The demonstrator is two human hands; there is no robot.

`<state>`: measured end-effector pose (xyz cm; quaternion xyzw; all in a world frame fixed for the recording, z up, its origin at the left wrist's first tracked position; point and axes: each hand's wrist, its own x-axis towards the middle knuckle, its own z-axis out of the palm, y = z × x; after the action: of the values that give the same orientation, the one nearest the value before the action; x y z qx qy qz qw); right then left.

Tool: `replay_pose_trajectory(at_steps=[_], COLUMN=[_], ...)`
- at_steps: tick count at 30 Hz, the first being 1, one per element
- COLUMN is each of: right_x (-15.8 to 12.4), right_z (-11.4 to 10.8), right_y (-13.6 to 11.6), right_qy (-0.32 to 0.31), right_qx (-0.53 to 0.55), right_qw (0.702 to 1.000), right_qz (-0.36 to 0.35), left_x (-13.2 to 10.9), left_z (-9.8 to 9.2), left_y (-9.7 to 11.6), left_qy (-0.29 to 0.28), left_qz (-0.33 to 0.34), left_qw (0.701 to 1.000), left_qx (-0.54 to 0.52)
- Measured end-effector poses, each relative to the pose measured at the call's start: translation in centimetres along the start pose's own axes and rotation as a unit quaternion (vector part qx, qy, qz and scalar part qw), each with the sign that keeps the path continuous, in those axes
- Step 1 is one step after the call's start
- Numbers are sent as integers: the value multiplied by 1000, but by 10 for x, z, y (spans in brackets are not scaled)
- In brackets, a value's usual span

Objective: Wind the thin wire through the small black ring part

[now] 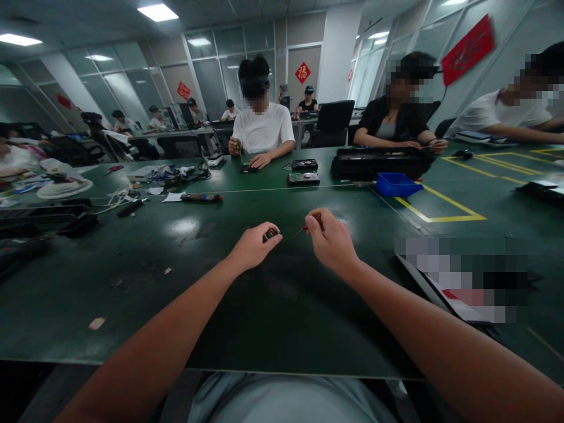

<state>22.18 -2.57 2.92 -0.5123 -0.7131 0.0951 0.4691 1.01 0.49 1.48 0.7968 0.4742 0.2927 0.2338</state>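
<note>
My left hand [254, 245] is closed around a small dark part [271, 234] above the green table [220, 294]. My right hand [331, 238] pinches a thin screwdriver with a red handle [304, 228]. Its tip points left toward the part in my left hand. Both hands hover close together near the table's middle, a little above the surface.
A blue tray [395, 184] and a long black case [379, 163] lie beyond my hands. Hard drives [304, 178] sit near a person in white across the table. Cables and tools [167, 174] clutter the far left. A flat device [458, 282] lies at my right. Yellow tape lines [445, 202] mark the table.
</note>
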Motion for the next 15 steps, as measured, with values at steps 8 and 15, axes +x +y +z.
replay_pose_trajectory(at_steps=[8, 15], right_x=[0, 0], right_z=[-1, -1], right_y=[3, 3], right_qy=[-1, -6], right_qx=[3, 2], right_qw=[1000, 1000], right_qz=[-5, 3], left_x=[-1, -42], left_z=[-75, -159], left_y=[-24, -78], left_qy=[189, 367], left_qz=[-173, -269], left_qw=[842, 792], left_qx=[-475, -407])
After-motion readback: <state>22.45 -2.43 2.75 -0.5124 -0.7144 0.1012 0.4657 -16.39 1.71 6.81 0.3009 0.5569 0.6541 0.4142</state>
